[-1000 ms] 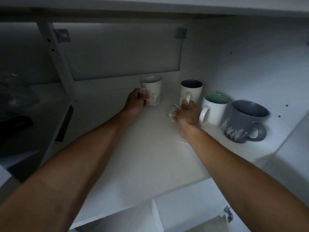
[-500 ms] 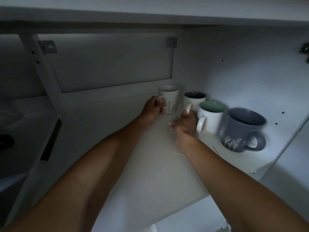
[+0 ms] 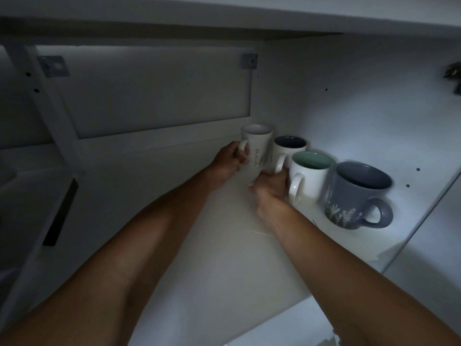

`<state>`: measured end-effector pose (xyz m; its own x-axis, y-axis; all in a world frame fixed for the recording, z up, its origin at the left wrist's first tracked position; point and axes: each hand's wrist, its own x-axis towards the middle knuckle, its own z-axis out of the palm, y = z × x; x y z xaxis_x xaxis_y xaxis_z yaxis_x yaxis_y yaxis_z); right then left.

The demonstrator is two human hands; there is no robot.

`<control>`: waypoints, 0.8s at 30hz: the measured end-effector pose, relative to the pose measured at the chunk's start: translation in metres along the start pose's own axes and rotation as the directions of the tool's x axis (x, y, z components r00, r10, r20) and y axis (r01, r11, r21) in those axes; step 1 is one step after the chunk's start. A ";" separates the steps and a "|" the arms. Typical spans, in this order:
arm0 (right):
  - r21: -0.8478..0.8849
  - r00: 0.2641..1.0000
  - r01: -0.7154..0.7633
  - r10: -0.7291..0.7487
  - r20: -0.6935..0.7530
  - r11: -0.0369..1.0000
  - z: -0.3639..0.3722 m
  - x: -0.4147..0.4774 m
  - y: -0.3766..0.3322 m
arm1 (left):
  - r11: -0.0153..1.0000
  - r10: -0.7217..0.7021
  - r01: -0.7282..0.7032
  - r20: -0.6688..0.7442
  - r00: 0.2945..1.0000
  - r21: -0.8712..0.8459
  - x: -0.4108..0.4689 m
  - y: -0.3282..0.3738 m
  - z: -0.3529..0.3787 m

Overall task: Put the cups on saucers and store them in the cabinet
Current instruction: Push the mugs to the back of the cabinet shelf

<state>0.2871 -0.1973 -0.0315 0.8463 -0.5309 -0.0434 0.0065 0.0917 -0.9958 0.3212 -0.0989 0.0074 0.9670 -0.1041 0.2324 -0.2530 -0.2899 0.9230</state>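
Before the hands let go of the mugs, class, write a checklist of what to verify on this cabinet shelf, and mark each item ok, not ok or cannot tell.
1. Left hand grips the tall white mug by its handle: ok.
2. Right hand holds the dark-lined mug: cannot tell.
3. Saucers under the mugs: not ok, none visible.
4. Green-lined mug and grey mug upright: ok.
5. Shelf has free room in front: ok.

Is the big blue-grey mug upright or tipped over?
Upright: the blue-grey mug stands on the cabinet shelf, its open mouth facing up.
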 end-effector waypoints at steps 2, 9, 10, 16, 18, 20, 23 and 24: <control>0.008 0.999 -0.028 0.028 0.022 1.000 -0.001 -0.004 -0.004 | 0.999 -0.023 0.023 -0.016 1.000 0.033 -0.006 -0.003 -0.007; 0.019 0.993 -0.099 0.098 0.063 0.995 -0.015 -0.032 -0.028 | 0.898 -0.015 0.030 -0.039 0.999 0.440 -0.040 0.002 -0.031; -0.009 0.992 -0.103 0.104 0.079 0.995 -0.019 -0.037 -0.030 | 0.869 -0.016 0.028 -0.028 0.999 0.495 -0.047 0.006 -0.033; -0.190 0.965 -0.066 0.111 0.239 0.980 -0.060 -0.101 -0.050 | 0.664 -0.048 0.070 -0.051 0.998 0.745 -0.127 0.033 -0.046; -0.330 0.936 0.007 0.110 0.335 0.944 -0.080 -0.121 -0.056 | 0.598 -0.090 0.080 -0.033 0.995 0.798 -0.157 0.040 -0.049; -0.435 0.901 0.144 0.064 0.429 0.889 -0.105 -0.148 -0.061 | 0.567 -0.139 0.082 -0.003 0.990 0.819 -0.190 0.046 -0.054; -0.576 0.867 0.335 -0.005 0.498 0.746 -0.144 -0.188 -0.068 | 0.534 -0.140 0.048 0.032 0.990 0.844 -0.237 0.059 -0.058; -0.628 0.863 0.380 -0.016 0.505 0.679 -0.157 -0.199 -0.071 | 0.530 -0.131 0.029 0.048 0.990 0.848 -0.253 0.065 -0.059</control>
<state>0.0345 -0.2298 0.0349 0.9992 -0.0340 0.0192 -0.0085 -0.6683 -0.7438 0.0616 -0.0351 0.0264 0.9894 -0.1108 0.0943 -0.1304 -0.9630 0.2359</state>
